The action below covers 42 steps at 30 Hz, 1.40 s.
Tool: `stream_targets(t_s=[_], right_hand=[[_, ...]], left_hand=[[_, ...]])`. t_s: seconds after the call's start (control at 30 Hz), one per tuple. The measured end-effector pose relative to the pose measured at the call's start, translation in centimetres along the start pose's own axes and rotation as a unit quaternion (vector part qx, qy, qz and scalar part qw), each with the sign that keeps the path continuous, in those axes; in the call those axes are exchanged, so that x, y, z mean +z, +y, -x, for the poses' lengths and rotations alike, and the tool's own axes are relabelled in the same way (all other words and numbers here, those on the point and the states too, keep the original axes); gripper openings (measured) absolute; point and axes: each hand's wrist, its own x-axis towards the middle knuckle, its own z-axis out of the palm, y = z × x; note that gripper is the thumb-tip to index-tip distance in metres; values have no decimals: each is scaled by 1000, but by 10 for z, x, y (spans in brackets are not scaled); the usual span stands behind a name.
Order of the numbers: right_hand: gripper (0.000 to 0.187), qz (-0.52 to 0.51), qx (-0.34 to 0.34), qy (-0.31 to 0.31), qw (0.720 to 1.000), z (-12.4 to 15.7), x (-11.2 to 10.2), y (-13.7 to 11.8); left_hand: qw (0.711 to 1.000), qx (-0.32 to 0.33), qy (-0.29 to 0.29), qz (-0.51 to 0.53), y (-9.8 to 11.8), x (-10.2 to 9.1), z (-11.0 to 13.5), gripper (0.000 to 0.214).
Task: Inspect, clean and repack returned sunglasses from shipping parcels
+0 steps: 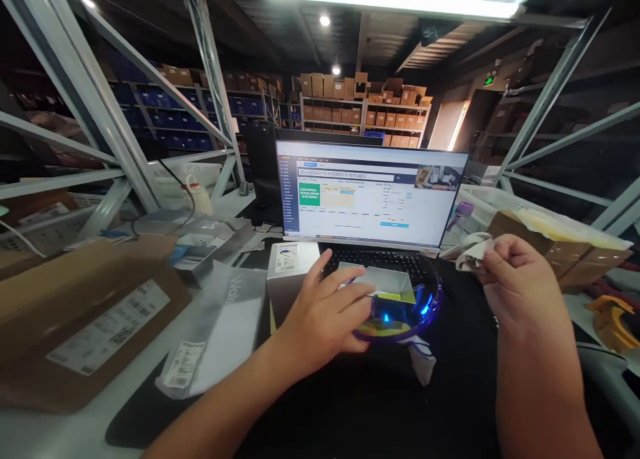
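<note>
Fingers [350,291] of your left hand [327,315] rest spread and released on a glossy blue disc [421,309], on the near side of the keyboard [380,262]. Your right hand [515,279] clenches a crumpled cloth [470,252] to the right of it. It is likely best to pin the disc by its rim and wipe lightly.

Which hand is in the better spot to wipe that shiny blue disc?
Probably the right hand: it grips the white cloth, raised just right of the blue disc. The left hand lies on the disc, seemingly steadying it, and holds no cloth.
</note>
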Motion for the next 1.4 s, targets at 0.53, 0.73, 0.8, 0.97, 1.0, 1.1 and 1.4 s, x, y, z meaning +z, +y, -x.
stream_targets(t_s=[0.53, 0.73, 0.8, 0.97, 1.0, 1.1, 1.4], right_hand=[[40, 36, 37, -31, 998, 106, 89, 16], [48, -14, 114, -61, 992, 66, 70, 4], [46, -18, 113, -67, 991, 62, 68, 5], [31, 107, 5, -73, 992, 93, 87, 20], [29, 139, -50, -72, 986, 101, 91, 23], [29, 203, -157, -92, 962, 110, 98, 27], [36, 186, -20, -87, 979, 63, 54, 0]], left_hand=[[986, -124, 83, -67, 27, 6, 4, 26], [990, -74, 71, -94, 33, 12, 4, 17], [990, -72, 69, -98, 33, 13, 4, 16], [986, -121, 62, -93, 29, 9, 6, 19], [986, -125, 64, -94, 27, 7, 6, 20], [985, -128, 78, -85, 24, 5, 5, 22], [994, -106, -17, -30, 20, 9, 4, 52]])
